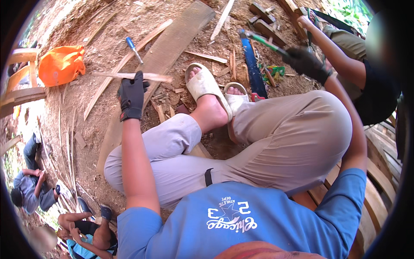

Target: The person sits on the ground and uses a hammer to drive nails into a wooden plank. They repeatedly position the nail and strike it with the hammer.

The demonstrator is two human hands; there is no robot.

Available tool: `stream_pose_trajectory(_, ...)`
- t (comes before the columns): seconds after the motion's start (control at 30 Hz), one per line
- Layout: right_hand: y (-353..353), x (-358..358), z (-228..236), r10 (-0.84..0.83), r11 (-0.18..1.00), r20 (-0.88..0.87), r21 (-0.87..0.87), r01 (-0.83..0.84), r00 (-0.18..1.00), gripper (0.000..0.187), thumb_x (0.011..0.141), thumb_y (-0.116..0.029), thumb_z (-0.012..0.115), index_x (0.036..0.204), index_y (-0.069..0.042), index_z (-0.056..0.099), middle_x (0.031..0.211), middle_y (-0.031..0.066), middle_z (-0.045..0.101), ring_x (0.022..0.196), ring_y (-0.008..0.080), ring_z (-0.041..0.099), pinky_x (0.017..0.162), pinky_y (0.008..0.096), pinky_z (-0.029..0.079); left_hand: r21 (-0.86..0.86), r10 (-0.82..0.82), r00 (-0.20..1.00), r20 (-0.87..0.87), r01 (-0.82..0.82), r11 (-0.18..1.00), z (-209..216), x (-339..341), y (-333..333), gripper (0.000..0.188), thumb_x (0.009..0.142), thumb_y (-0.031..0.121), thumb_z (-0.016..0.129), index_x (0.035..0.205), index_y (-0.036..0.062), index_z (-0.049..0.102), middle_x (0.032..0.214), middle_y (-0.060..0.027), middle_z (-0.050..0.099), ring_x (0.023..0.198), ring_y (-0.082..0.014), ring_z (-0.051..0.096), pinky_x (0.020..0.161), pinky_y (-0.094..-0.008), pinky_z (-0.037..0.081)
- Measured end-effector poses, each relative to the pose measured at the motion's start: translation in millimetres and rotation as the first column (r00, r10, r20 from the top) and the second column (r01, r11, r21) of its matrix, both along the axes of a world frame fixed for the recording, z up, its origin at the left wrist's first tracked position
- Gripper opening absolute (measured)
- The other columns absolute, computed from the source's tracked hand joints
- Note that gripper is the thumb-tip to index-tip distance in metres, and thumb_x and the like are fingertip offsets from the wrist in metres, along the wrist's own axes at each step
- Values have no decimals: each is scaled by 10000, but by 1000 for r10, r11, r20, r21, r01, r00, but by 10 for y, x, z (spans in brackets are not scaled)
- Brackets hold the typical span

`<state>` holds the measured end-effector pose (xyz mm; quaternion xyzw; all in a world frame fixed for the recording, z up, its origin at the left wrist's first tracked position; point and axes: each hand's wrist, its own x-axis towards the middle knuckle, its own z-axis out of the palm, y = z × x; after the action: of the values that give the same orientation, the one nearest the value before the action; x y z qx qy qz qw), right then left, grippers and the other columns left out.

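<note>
My left hand (132,96), in a dark glove, is closed round a thin, split strip of wood (157,77). It holds the strip crosswise over a long wide plank (166,52) on the ground. Just beyond it, a blue-handled tool with a thin metal shank (130,43), perhaps a chisel or screwdriver, has its tip near the plank. My right hand (307,64), also gloved, grips a hammer (264,41) by its green and dark handle. The hammer is raised at the right, its head pointing left, apart from the strip.
A blue-bladed handsaw (251,67) lies beyond my right foot. Wooden block tools (266,26) sit farther off. An orange bag (62,65) is at the left. Sawdust and offcuts cover the ground. One person (345,64) is close on my right; others (32,190) sit at the lower left.
</note>
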<state>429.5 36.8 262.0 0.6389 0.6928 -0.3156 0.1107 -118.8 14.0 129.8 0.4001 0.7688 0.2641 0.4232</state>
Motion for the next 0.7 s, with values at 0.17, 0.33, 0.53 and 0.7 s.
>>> stream_pose_trajectory(0.17,-1143,122,-535,-188,978,-33,-92,185,982,251,1060,-223,663,1218,-40,731,740,34,602,714,141,639,659,335,529,112,26,902,432,-82,990,-83,-66,-120,362,1058,273,703,1266,-21,674,981,-112,770,794,-184,776,688,-299,656)
stream_pose_trajectory(0.33,-1159,267,-401,-270,959,4,-82,270,963,255,1060,-203,648,1243,-37,711,785,45,611,742,155,640,679,337,530,181,-37,915,402,-39,983,-6,-11,-269,348,1039,227,729,1259,-34,662,1000,-125,769,830,-206,788,741,-324,677)
stream_pose_trajectory(0.53,-857,466,-350,-253,966,42,-42,255,967,264,1061,-179,629,1272,-32,688,840,58,622,776,173,641,702,341,532,233,-68,930,360,-19,972,208,47,-331,277,1039,184,716,1199,-42,704,1024,-122,780,859,-194,789,758,-313,676)
stream_pose_trajectory(0.7,-703,464,-494,-252,965,75,-49,256,965,274,1062,-160,614,1297,-29,669,885,69,631,804,188,642,722,343,532,326,-35,897,441,-124,937,220,13,-402,318,1074,215,658,1261,-36,716,1048,-136,788,888,-207,791,805,-318,666)
